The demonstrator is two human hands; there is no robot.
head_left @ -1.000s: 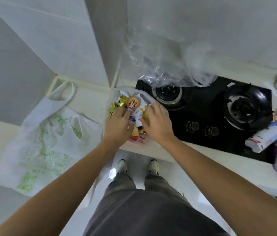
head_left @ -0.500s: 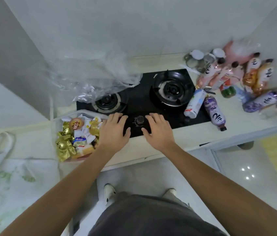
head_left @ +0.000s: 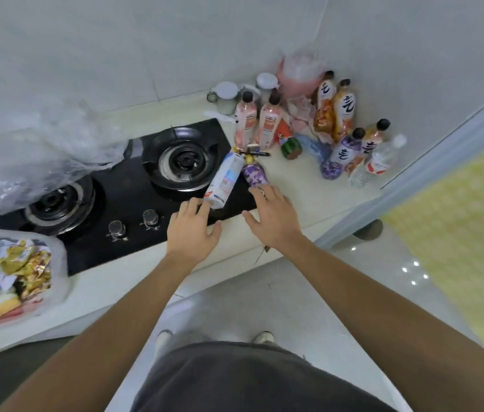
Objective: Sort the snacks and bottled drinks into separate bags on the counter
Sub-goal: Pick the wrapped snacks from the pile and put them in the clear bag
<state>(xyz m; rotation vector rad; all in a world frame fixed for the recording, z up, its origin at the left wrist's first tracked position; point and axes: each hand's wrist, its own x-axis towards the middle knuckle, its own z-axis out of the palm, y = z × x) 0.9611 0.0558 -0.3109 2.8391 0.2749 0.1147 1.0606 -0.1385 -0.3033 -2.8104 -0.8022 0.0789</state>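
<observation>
Two drinks lie flat at the right edge of the black gas hob [head_left: 128, 200]: a white bottle [head_left: 226, 179] and a purple bottle [head_left: 254, 173]. My left hand [head_left: 194, 230] is spread, its fingertips at the white bottle's lower end. My right hand [head_left: 273, 217] is spread with its fingers over the purple bottle's lower end. Neither hand is closed on anything. Several more bottled drinks [head_left: 336, 111] stand in the counter's back right corner. At the far left, a white bag [head_left: 61, 263] holds wrapped snacks [head_left: 12, 272].
A clear plastic bag [head_left: 44, 156] is heaped against the wall behind the left burner. White jars [head_left: 226, 96] and a pink bag [head_left: 300, 72] sit behind the bottles. The counter ends at a sliding door frame [head_left: 443, 150] on the right.
Both hands moved right from the snack bag, across the hob knobs, to the two lying bottles. The view swung right, so the green-printed bag left the frame.
</observation>
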